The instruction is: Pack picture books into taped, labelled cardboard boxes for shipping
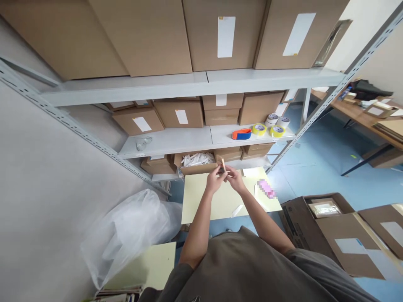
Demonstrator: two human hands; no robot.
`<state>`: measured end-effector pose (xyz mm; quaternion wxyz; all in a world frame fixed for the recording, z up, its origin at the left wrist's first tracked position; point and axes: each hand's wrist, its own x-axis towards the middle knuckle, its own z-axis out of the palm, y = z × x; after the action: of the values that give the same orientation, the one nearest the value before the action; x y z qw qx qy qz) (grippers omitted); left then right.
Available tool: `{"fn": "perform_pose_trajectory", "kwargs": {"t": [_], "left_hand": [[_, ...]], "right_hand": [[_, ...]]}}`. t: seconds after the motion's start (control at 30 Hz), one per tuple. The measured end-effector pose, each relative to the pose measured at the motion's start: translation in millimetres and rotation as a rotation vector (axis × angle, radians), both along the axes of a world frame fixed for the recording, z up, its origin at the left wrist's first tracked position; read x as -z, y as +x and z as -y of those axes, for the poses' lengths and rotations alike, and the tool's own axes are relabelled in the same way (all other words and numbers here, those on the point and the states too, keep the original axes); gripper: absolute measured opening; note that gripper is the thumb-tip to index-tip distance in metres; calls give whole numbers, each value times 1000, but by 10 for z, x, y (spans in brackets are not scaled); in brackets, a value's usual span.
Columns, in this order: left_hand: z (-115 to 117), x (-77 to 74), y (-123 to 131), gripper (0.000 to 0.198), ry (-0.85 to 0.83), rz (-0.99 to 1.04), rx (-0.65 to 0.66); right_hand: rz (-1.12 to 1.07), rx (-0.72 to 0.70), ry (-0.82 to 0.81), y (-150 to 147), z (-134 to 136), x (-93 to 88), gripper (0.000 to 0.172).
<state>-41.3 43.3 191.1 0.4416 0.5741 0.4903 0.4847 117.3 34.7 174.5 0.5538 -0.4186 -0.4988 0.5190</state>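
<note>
Above the pale yellow table (201, 201), my left hand (214, 180) and my right hand (235, 180) meet around a small tan cardboard piece (221, 161). It stands tilted up from between the fingers of both hands, and its lower part is hidden by them. Whether it is a folded card or a small box, I cannot tell. Right of my hands, a blurred-out pink item (267, 188) lies on the table. A white strip (237, 210) rests near the table's front edge. Just behind my hands, an open carton (199, 169) holds many white slips.
A grey metal shelf rack (176, 90) with cardboard boxes (179, 113) stands ahead. Tape rolls (259, 129) and an orange-blue band (242, 134) sit on its middle shelf. A clear plastic bag (135, 226) bulges at left. Cartons (327, 226) stand on the right floor.
</note>
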Motion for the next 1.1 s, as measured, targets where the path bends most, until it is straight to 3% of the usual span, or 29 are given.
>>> {"fn": "perform_pose_trajectory", "kwargs": {"t": [0.17,0.27,0.43,0.53,0.63,0.7,0.83,0.93,1.1], "left_hand": [[-115,-48,-257,44,-66,132,77],[-167,-10,-561,65,-170,301,131],[-232,76,-824,93,-267,419,133],[-272,129,-820,84,-258,350,44],[-262,128,-747,62,-164,205,-108],[-219,88,-657,52,-106,155,-51],[-140,-9,-465,64,-33,176,205],[-179,-9,-431,60,-31,188,201],[-320,132,-400,54,-97,167,149]], "right_hand": [[75,74,28,-225,-17,37,53],[48,211,-91,-223,-50,18,61],[-112,52,-229,-206,-1,-156,60],[-124,60,-234,-236,49,-251,56],[-98,131,-207,-303,79,-283,55],[-71,162,-153,-377,95,-275,51],[6,101,-21,-534,133,-239,44],[19,58,16,-555,153,-233,46],[-110,14,-36,-454,137,-267,42]]}}
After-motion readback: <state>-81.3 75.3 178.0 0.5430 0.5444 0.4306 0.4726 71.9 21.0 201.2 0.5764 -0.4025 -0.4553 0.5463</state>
